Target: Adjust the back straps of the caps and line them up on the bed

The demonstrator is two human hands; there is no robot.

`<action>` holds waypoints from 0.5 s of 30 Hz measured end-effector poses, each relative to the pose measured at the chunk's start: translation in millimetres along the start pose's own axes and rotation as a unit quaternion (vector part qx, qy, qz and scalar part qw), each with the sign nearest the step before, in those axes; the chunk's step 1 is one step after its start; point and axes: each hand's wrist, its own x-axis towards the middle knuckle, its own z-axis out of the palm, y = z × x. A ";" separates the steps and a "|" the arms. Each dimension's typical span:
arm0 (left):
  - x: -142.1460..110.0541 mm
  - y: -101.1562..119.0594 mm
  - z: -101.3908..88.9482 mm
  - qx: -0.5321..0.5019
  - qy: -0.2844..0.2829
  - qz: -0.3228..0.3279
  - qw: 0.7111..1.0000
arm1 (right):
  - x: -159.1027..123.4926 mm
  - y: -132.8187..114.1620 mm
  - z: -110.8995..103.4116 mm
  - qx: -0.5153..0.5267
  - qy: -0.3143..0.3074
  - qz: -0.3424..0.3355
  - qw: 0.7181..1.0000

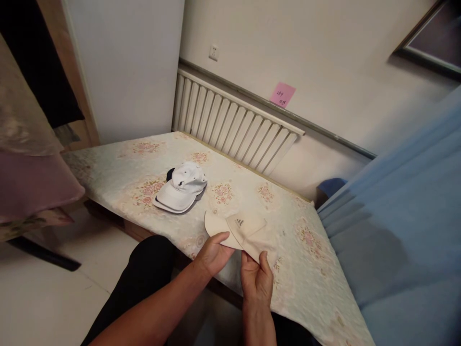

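Left hand (215, 254) and palm-up right hand (257, 278) grip the cream cap (252, 233).

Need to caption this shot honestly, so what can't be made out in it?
All in the head view:
- Left hand: most fingers, hidden under the beige cap.
- Darker headwear beneath the white cap: mostly covered by it, so the count is unclear.
- Pink note: writing too small to read surely.
- Wall frame: cut off by the picture's edge.
- Blue object: partly behind the curtain.
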 end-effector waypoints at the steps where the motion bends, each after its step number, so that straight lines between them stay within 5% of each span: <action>1: 0.2 -0.2 -0.4 0.002 -0.001 0.000 1.000 | -0.1 0.0 -0.2 0.002 0.000 0.002 1.000; 15: 2.0 -4.5 -2.1 0.012 -0.005 -0.001 1.000 | 1.5 0.1 -2.9 0.005 -0.004 0.001 1.000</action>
